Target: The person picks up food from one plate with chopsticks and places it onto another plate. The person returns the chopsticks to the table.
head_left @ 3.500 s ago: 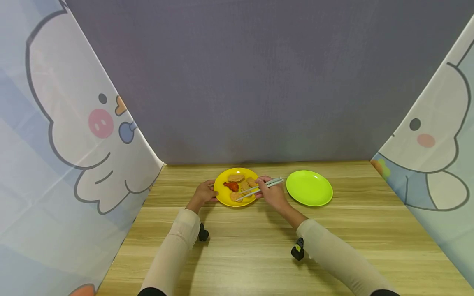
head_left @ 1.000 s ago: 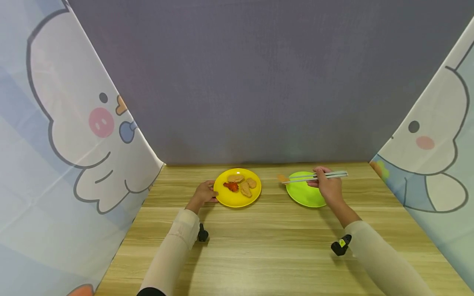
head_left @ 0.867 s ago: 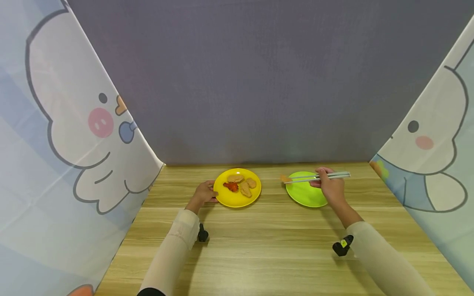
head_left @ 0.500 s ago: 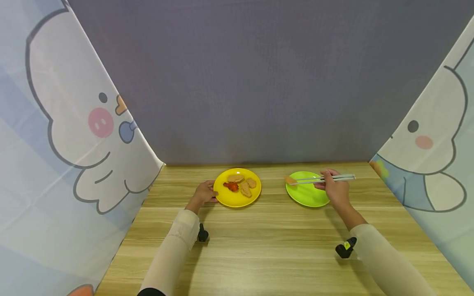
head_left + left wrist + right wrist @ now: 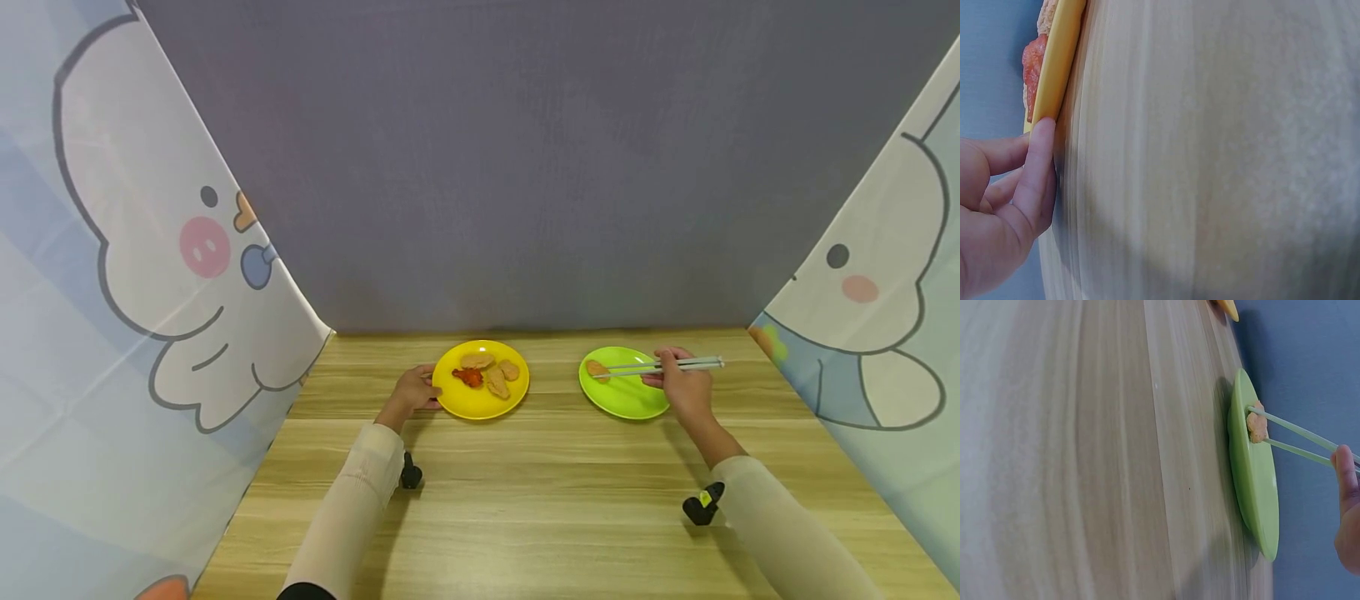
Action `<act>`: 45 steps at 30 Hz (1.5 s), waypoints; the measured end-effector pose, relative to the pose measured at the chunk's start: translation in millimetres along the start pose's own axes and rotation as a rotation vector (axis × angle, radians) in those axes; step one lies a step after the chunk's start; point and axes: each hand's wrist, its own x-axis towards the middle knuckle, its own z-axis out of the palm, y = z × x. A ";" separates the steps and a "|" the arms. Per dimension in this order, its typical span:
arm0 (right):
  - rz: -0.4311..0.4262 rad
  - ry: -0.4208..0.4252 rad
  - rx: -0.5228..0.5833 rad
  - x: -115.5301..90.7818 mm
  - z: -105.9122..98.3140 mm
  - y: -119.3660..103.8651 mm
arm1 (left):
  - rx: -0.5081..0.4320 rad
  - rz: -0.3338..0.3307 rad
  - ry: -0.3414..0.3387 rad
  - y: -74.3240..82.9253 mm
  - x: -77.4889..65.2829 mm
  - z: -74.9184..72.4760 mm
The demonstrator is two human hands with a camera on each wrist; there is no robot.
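Observation:
My left hand (image 5: 412, 390) pinches the left rim of a yellow plate (image 5: 476, 405), thumb on top in the head view. On that plate lie a red drumstick-shaped piece (image 5: 468, 378) and several tan fried-looking pieces (image 5: 497, 383). My right hand (image 5: 686, 390) holds a pair of pale chopsticks (image 5: 1300, 432), pointing left over a green plate (image 5: 630, 402). Their tips sit on either side of an orange-tan nugget (image 5: 1256, 426), which rests on the green plate's left part. Whether the tips still squeeze it I cannot tell.
Both plates stand on a wood-grain table (image 5: 525, 500), near its back edge, with a gap between them. A grey panel (image 5: 540, 167) rises behind. Cartoon-printed cloths (image 5: 150, 350) flank the table on both sides.
Chopsticks and nugget went from the yellow plate rightward to the green plate; the nugget has come down onto it, and the tips now stand slightly apart. The left hand has stayed put.

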 end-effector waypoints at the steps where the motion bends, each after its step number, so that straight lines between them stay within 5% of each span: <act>1: -0.001 -0.003 0.000 -1.2 0.8 -1.8 | 0.001 0.002 0.000 0.3 -0.1 0.2; 21: -0.055 -0.009 -0.041 6.6 -1.1 12.6 | -0.002 -0.004 -0.009 2.1 -1.7 -0.6; 30: -0.061 -0.003 0.022 9.7 0.1 7.0 | 0.006 0.002 -0.011 0.1 -0.1 -0.5; 45: -0.032 -0.046 0.043 6.9 27.8 -0.7 | 0.008 -0.011 -0.006 1.2 0.8 -0.3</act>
